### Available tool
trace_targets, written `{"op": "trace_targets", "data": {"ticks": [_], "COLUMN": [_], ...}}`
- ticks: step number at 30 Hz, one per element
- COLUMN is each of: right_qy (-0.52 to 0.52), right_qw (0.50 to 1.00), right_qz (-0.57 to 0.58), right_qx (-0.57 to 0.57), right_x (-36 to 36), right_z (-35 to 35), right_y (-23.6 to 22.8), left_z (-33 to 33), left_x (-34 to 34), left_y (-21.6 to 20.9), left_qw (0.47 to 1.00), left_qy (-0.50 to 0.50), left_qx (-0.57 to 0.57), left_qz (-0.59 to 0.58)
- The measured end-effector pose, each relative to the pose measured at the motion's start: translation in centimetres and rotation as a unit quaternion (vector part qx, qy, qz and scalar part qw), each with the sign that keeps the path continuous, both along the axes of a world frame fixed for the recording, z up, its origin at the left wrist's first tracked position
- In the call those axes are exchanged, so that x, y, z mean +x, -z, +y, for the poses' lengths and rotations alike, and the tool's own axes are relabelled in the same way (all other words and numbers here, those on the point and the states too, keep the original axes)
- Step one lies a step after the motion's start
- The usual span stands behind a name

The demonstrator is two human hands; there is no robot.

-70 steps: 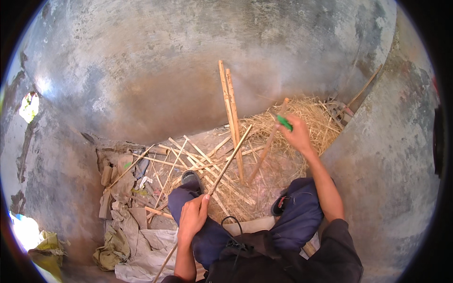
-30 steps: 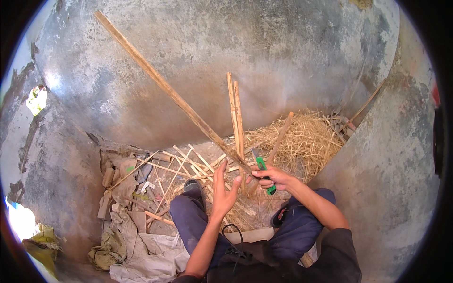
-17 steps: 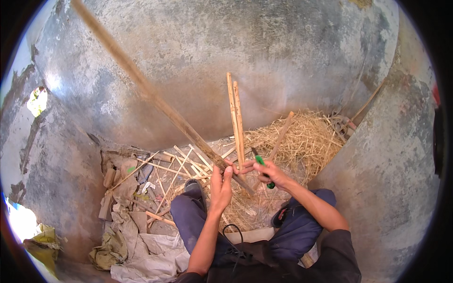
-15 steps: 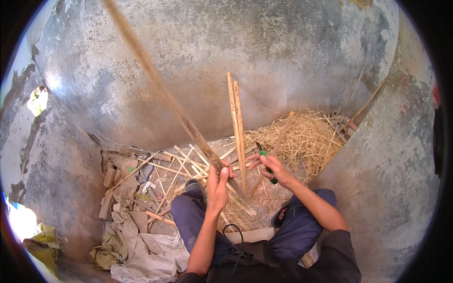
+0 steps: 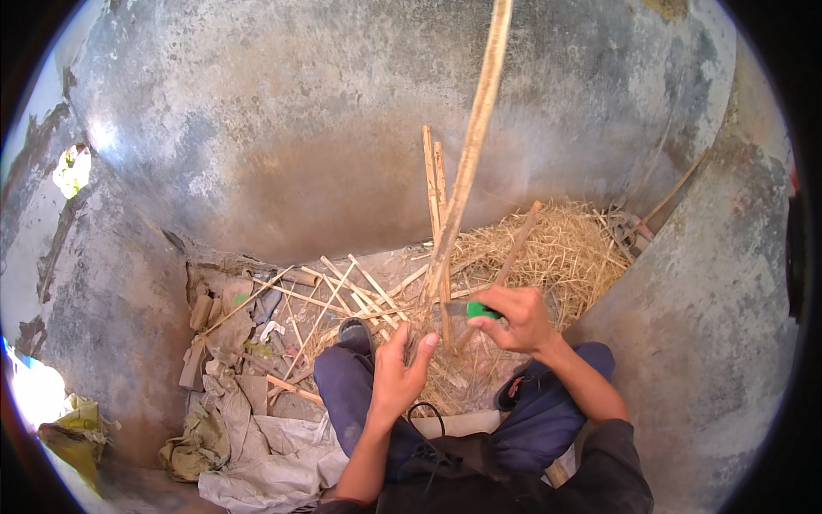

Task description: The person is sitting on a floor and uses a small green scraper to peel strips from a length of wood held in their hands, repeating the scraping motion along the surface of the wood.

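My left hand (image 5: 396, 381) is closed round the lower part of a long brown wooden strip (image 5: 473, 141), its thumb pointing up. From there the strip rises, leaning a little to the right, past the top of the picture. My right hand (image 5: 521, 319) grips a small knife by its green handle (image 5: 485, 309). The dark blade (image 5: 455, 308) points left and lies across the strip just above my left hand; whether it cuts in, I cannot tell. Two pale sticks (image 5: 430, 176) stand upright behind the strip.
A heap of straw-like shavings (image 5: 561, 257) lies at the far right, with another stick (image 5: 520, 244) leaning over it. Thin split sticks (image 5: 368, 283) litter the floor. Pale sacking (image 5: 274, 458) lies at the left. Grey walls (image 5: 300, 128) surround the spot.
The strip has swung from leaning left to leaning slightly right. My right hand has turned and closed on the knife, bringing its blade to the strip. My left hand sits slightly lower.
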State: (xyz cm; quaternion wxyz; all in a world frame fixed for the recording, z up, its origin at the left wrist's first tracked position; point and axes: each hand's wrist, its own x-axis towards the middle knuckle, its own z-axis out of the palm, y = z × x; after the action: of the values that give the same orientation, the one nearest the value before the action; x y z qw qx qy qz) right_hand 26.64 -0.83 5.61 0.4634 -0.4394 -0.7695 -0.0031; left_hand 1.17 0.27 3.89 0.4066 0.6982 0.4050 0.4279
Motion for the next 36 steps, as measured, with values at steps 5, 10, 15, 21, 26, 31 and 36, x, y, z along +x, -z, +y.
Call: {"op": "trace_targets", "data": {"ticks": [5,10,15,21,26,31,36], "right_qy": [0.019,0.024,0.002,-0.008,0.023,0.041,0.068], "right_qw": [0.999,0.998,1.000,1.000,0.999,0.998,0.996], "right_qz": [-0.035,-0.050,-0.011,0.018,-0.008,-0.036,-0.063], "right_qx": [0.012,0.018,0.015,-0.017,-0.024,0.008,0.007], "right_x": [-1.7,-2.7,-3.8,-4.4,-4.8,-4.6,-4.3], "right_z": [-1.6,-2.4,-2.9,-3.5,-3.8,-3.6,-3.9], "right_y": [0.3,-0.4,-0.4,0.1,-0.3,0.0,0.6], "left_z": [-1.4,-2.4,-2.7,-2.8,-3.0,-3.0,-3.2], "left_x": [-0.5,-0.5,-0.4,-1.0,-1.0,-1.3,-1.3], "left_y": [-1.3,-2.4,-1.9,-2.1,-1.0,0.0,-0.4], "left_qw": [0.999,0.998,0.996,0.992,0.992,0.990,0.989], "left_qy": [0.012,0.025,0.079,0.105,0.086,0.090,0.085], "left_qx": [0.010,0.011,-0.039,-0.063,-0.076,-0.088,-0.090], "left_qz": [0.039,0.053,0.009,0.032,0.046,0.061,0.080]}}
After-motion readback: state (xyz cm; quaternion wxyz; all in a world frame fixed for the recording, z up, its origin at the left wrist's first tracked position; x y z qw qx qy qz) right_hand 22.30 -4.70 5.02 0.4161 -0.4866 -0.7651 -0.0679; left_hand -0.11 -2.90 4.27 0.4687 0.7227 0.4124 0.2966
